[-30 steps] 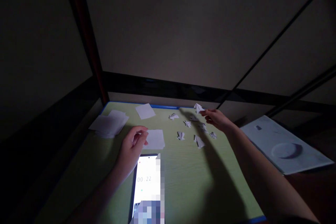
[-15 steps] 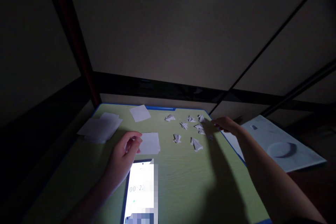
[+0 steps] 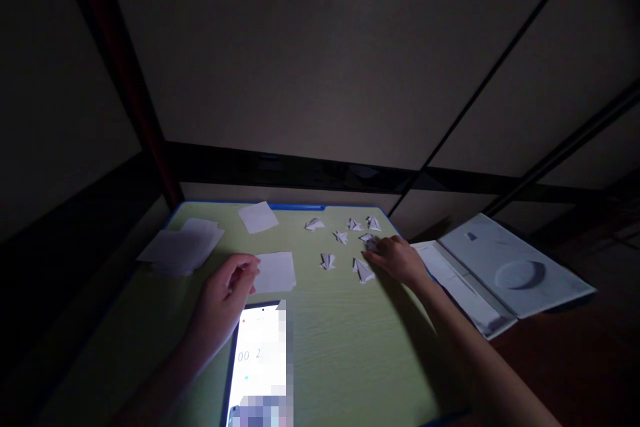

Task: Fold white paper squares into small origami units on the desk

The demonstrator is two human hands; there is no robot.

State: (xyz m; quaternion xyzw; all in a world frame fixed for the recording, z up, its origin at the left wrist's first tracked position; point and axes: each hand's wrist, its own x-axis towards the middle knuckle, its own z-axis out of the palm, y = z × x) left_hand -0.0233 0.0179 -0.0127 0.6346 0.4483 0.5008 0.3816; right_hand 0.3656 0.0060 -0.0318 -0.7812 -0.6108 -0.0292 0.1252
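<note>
My left hand (image 3: 227, 295) is curled, thumb against the fingers, at the left edge of a small stack of white paper squares (image 3: 276, 272). Whether anything is between its fingertips I cannot make out. On the table's right side my right hand (image 3: 397, 260) is lowered over the small folded paper pieces, its fingers closed around a folded paper piece (image 3: 370, 242) that they partly cover. Close by lie a larger pointed folded paper (image 3: 363, 271), a pleated one (image 3: 327, 261) and several others, such as the one at the back (image 3: 373, 223).
A lit phone (image 3: 260, 360) showing a timer lies at the front of the green table (image 3: 330, 347). Loose paper sheets (image 3: 183, 247) overlap at the left; a single square (image 3: 258, 217) lies at the back. An open white box (image 3: 515, 280) stands beyond the right edge.
My right hand has moved left and down, from the table's right edge onto the folded paper pieces. My left hand keeps its pose. The view has shifted slightly, showing more of the box.
</note>
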